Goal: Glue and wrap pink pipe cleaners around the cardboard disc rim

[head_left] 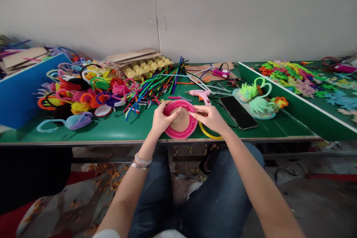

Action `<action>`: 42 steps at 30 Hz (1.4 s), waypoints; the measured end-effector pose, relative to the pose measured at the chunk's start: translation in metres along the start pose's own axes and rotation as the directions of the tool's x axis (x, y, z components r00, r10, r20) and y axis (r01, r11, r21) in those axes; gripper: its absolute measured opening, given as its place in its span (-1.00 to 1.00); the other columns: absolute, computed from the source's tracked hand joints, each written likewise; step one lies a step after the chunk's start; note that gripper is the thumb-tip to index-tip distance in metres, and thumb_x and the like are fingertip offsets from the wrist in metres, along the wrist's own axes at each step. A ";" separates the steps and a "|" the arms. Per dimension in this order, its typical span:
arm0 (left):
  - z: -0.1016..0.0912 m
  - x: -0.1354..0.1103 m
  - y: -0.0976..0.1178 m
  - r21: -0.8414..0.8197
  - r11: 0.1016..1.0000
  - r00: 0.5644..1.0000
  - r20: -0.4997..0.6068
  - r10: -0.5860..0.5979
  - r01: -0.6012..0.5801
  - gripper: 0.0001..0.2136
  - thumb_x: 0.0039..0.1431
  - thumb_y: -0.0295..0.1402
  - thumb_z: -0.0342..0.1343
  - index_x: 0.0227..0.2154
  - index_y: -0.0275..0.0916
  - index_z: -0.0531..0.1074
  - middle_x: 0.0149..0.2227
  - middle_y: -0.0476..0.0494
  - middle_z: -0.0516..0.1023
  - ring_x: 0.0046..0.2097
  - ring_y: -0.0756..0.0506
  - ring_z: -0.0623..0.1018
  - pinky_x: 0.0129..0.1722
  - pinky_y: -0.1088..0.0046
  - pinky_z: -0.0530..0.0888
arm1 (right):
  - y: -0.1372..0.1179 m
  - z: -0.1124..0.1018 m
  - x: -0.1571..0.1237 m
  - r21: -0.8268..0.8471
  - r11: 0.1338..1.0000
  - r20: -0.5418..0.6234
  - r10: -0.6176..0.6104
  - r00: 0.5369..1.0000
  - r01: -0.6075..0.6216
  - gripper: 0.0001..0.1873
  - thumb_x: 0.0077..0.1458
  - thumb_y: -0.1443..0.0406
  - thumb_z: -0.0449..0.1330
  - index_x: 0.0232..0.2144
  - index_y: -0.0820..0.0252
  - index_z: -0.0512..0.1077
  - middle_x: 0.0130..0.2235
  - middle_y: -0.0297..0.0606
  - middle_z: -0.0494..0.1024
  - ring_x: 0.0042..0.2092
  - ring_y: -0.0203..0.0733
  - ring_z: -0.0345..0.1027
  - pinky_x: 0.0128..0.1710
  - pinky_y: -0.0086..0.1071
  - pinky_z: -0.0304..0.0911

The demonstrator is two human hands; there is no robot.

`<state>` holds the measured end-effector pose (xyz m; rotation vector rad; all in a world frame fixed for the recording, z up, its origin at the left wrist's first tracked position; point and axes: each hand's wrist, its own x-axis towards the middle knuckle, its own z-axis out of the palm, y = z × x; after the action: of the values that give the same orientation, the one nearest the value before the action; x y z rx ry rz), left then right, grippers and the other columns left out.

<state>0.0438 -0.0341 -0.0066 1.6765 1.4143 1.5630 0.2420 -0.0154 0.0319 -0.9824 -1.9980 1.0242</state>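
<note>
A round cardboard disc rimmed with coiled pink pipe cleaner point(180, 132) is held just above the near edge of the green table point(119, 128). My left hand point(162, 118) grips its left side, thumb pressed on the brown centre. My right hand point(209, 117) pinches the right rim with closed fingers. A yellow pipe cleaner point(209, 134) curves out below my right hand. A pink glue gun point(201, 95) lies just behind the disc.
A black phone point(238, 112) lies right of my hands, beside a green pipe-cleaner figure on a plate point(258, 100). Loose coloured pipe cleaners point(156, 83) and finished pieces point(80, 91) pile at left by a blue board point(19, 93). Egg cartons point(146, 66) sit behind.
</note>
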 end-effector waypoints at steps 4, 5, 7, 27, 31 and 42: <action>0.000 0.000 0.004 -0.043 0.999 1.000 -0.025 0.004 -0.005 -0.68 -0.06 -0.19 0.25 -0.26 -0.25 0.41 -0.28 -0.12 0.54 -0.25 -0.07 0.53 -0.23 0.43 0.47 | -0.002 0.001 0.000 -0.018 1.000 -0.007 -0.020 1.000 0.020 -0.65 0.05 0.14 0.16 -0.19 0.22 0.53 -0.21 -0.22 0.60 -0.15 -0.04 0.47 -0.21 -0.29 0.38; -0.001 0.000 0.004 -0.045 0.999 0.999 -0.033 0.007 -0.008 -0.68 -0.05 -0.19 0.25 -0.27 -0.25 0.40 -0.28 -0.12 0.53 -0.26 -0.07 0.53 -0.23 0.44 0.47 | -0.002 0.001 0.000 -0.025 0.999 -0.008 -0.024 1.000 0.023 -0.65 0.05 0.13 0.16 -0.19 0.23 0.53 -0.22 -0.22 0.60 -0.16 -0.04 0.47 -0.21 -0.29 0.38; -0.001 0.000 0.004 -0.040 0.999 0.999 -0.044 0.015 -0.017 -0.69 -0.05 -0.19 0.25 -0.28 -0.24 0.40 -0.29 -0.10 0.52 -0.27 -0.06 0.53 -0.25 0.44 0.46 | -0.002 0.001 0.000 -0.040 0.999 -0.012 -0.028 1.000 0.028 -0.64 0.05 0.12 0.16 -0.19 0.22 0.53 -0.25 -0.22 0.61 -0.17 -0.04 0.47 -0.23 -0.29 0.39; -0.016 0.010 -0.014 -0.296 0.955 0.947 -0.300 -0.115 0.023 -0.52 0.23 -0.06 -0.25 -0.05 -0.24 0.42 -0.08 -0.24 0.54 -0.16 -0.07 0.57 -0.19 0.41 0.48 | 0.008 -0.004 0.004 0.044 0.999 -0.010 0.005 1.000 -0.005 -0.62 0.02 0.16 0.20 -0.12 0.19 0.50 -0.09 -0.20 0.56 -0.13 -0.04 0.47 -0.07 -0.17 0.35; -0.041 0.009 -0.020 -0.327 0.945 0.841 -0.505 -0.193 0.020 -0.65 0.14 -0.08 0.00 -0.17 -0.24 0.44 -0.22 -0.17 0.59 -0.35 0.02 0.58 -0.31 0.49 0.49 | 0.016 -0.002 0.007 0.020 1.000 -0.015 0.018 1.000 -0.018 -0.66 0.04 0.14 0.18 -0.18 0.20 0.52 -0.13 -0.20 0.58 -0.14 -0.06 0.47 -0.09 -0.20 0.35; -0.071 -0.004 -0.005 -0.199 0.977 0.933 -0.329 -0.144 0.081 -0.45 0.24 0.00 -0.26 -0.52 -0.27 0.50 -0.42 -0.17 0.59 -0.41 -0.03 0.55 -0.46 0.49 0.44 | 0.009 0.008 0.007 0.041 0.999 0.014 0.007 1.000 -0.008 -0.65 0.08 0.14 0.15 -0.16 0.24 0.48 -0.09 -0.17 0.55 -0.08 -0.08 0.43 -0.10 -0.24 0.35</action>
<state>-0.0223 -0.0579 0.0057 1.2364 1.4482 1.9205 0.2347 -0.0088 0.0216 -0.9642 -1.9778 1.0745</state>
